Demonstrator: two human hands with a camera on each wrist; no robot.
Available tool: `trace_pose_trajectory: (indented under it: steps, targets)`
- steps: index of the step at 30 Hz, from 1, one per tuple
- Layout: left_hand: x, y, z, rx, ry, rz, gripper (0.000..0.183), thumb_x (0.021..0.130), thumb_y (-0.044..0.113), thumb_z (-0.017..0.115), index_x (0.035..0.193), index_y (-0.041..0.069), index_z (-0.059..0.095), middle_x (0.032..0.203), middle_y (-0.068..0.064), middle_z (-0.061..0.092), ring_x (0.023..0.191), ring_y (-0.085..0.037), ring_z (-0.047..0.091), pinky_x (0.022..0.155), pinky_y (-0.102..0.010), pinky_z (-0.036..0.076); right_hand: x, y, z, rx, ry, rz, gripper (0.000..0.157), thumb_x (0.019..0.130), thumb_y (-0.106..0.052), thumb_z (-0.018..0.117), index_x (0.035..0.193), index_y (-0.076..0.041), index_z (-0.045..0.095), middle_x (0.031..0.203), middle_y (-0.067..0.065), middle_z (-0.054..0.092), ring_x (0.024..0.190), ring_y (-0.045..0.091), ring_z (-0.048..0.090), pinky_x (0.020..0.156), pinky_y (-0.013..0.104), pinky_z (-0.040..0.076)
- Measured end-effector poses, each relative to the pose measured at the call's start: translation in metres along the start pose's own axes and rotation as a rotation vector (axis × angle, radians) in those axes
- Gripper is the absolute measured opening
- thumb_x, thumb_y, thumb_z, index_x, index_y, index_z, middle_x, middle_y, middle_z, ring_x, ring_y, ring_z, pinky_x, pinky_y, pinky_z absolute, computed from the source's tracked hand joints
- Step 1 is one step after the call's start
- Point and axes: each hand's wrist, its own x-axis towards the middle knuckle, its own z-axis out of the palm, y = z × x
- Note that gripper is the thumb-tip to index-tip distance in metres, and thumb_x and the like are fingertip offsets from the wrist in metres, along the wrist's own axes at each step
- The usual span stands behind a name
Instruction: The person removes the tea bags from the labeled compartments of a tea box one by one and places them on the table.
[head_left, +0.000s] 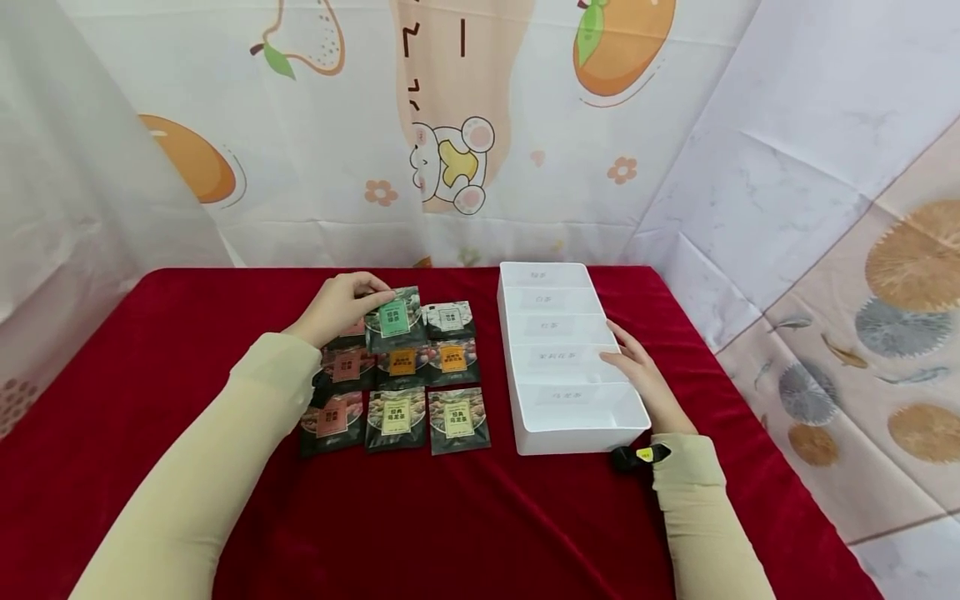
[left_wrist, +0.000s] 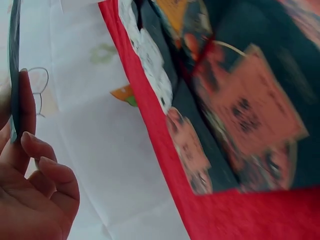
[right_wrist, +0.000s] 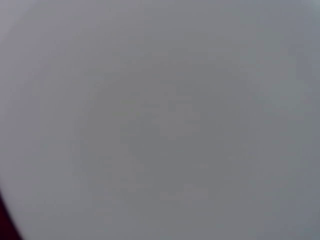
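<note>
My left hand (head_left: 345, 304) pinches a dark tea packet with a green label (head_left: 393, 318), raised above the other packets. In the left wrist view this packet (left_wrist: 15, 75) appears edge-on between thumb and fingers of the left hand (left_wrist: 37, 195). Below lie several more tea packets in rows: a white one (head_left: 450, 319), orange-labelled ones (head_left: 453, 359), yellow-green-labelled ones (head_left: 396, 419) and red-labelled ones (head_left: 332, 421). My right hand (head_left: 648, 379) holds the right wall of a white divided box (head_left: 581, 437), thumb over the rim. Blurred white surface fills the right wrist view.
The box has several compartments in a line, each with a pale printed label (head_left: 566, 396). Box and packets are on a red tablecloth (head_left: 420, 517). A printed curtain (head_left: 322, 167) hangs behind the table, and more cloth hangs on the right.
</note>
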Motion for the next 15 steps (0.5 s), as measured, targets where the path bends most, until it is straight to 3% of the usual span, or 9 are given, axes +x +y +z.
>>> trace_pose_trajectory:
  steps: [9,15]
  targets:
    - [-0.031,-0.028,-0.011,0.031,-0.035,-0.042,0.033,0.1,0.036,0.059,0.118,0.009,0.067,0.123,-0.016,0.066,0.111,-0.031,0.061,0.094,-0.05,0.05,0.0,0.002,0.002,0.028,-0.015,-0.013,0.063,0.102,-0.028,0.056,0.157,-0.034,0.026,0.129,-0.007,0.052,0.104,0.009,0.062,0.085,0.026,0.053]
    - [-0.048,-0.037,-0.017,0.046,-0.048,-0.075,0.033,0.1,0.035,0.059,0.118,0.009,0.067,0.126,-0.017,0.064,0.114,-0.033,0.059,0.095,-0.051,0.05,0.0,0.0,0.001,-0.009,0.006,-0.001,0.063,0.102,-0.03,0.056,0.157,-0.036,0.025,0.128,-0.009,0.051,0.102,0.007,0.062,0.084,0.025,0.053]
